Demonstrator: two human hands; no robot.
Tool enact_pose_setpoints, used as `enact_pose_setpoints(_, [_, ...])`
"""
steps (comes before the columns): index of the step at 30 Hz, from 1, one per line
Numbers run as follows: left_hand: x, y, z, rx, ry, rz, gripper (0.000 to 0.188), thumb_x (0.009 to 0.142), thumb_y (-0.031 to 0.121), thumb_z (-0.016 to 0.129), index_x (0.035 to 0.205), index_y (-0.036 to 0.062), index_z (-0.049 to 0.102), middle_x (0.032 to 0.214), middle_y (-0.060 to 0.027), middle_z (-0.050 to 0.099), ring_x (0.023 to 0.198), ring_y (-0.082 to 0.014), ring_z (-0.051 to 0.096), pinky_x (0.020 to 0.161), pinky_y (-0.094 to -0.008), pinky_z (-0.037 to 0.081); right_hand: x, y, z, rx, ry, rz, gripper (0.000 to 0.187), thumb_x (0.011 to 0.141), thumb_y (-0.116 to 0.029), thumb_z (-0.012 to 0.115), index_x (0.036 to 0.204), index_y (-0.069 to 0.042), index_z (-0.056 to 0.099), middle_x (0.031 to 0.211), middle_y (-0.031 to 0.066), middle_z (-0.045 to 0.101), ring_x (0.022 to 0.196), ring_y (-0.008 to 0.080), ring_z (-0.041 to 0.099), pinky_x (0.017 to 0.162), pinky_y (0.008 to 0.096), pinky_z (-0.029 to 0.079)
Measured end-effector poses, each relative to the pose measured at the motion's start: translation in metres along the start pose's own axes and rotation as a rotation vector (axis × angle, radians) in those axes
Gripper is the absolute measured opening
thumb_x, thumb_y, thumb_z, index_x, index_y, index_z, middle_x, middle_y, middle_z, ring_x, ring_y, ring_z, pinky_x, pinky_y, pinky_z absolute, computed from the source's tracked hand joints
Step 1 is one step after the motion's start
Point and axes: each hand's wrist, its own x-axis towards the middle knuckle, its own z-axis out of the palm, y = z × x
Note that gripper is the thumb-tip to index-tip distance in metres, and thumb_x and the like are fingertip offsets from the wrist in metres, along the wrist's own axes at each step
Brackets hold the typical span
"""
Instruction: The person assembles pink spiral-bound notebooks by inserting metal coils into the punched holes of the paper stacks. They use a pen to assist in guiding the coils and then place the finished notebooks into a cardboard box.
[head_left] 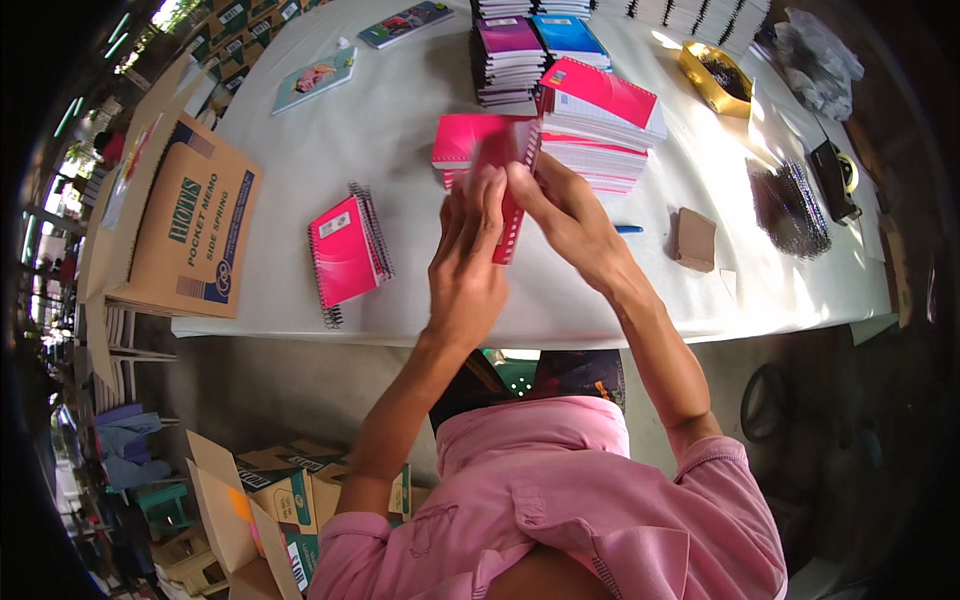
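Above the middle of the table, both my hands hold up a pink notebook (508,228), its edge turned toward me and a row of punched holes running along it. My left hand (468,265) grips its left side with the fingers closed, slightly blurred. My right hand (572,212) pinches it from the right, thumb near the holes. Behind them lie an unbound pink notebook stack (465,135) and a taller stack of punched pages with pink covers (605,92). To the left rests a small pile of spiral-bound pink notebooks (345,255).
Purple (505,38) and blue notebook stacks (570,38) stand at the back. On the right are a yellow tray (708,82) of dark coils, loose black spirals (790,212), a tape dispenser (835,185) and a brown block (694,240). A cardboard box (190,225) stands left.
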Motion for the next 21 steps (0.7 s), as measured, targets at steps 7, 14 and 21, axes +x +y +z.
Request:
enact_pose_setpoints(7, [-0.043, -0.064, -0.019, -0.914, -0.494, -0.510, 0.058, 0.096, 0.028, 0.062, 0.145, 0.0049, 0.043, 0.141, -0.0086, 0.053, 0.127, -0.0152, 0.049, 0.107, -0.0284, 0.034, -0.033, 0.102, -0.032, -0.064, -0.084, -0.180, 0.056, 0.077, -0.017, 0.082, 0.121, -0.002, 0.050, 0.116, 0.0076, 0.058, 0.113, 0.0179, 0.054, 0.097, 0.0311, 0.041])
enact_pose_setpoints(14, [-0.043, -0.054, -0.016, -0.856, -0.351, -0.541, 0.099, 0.085, 0.038, 0.074, 0.155, 0.0059, 0.012, 0.151, -0.0183, 0.037, 0.140, -0.0243, 0.034, 0.113, -0.0358, 0.029, -0.040, 0.134, -0.011, 0.101, -0.088, 0.025, 0.028, 0.083, -0.014, 0.077, 0.103, -0.002, 0.061, 0.093, 0.0030, 0.066, 0.088, 0.0100, 0.060, 0.083, 0.0270, 0.047])
enact_pose_setpoints(21, [0.007, -0.002, -0.020, 0.288, -0.379, 0.159, 0.111, 0.076, 0.055, 0.070, 0.154, 0.0023, 0.012, 0.156, -0.0209, 0.025, 0.145, -0.0399, 0.021, 0.113, -0.0532, 0.024, -0.041, 0.152, -0.009, -0.004, -0.059, -0.068, 0.016, 0.086, -0.002, 0.067, 0.097, -0.001, 0.056, 0.077, 0.0053, 0.059, 0.074, 0.0117, 0.052, 0.069, 0.0290, 0.046])
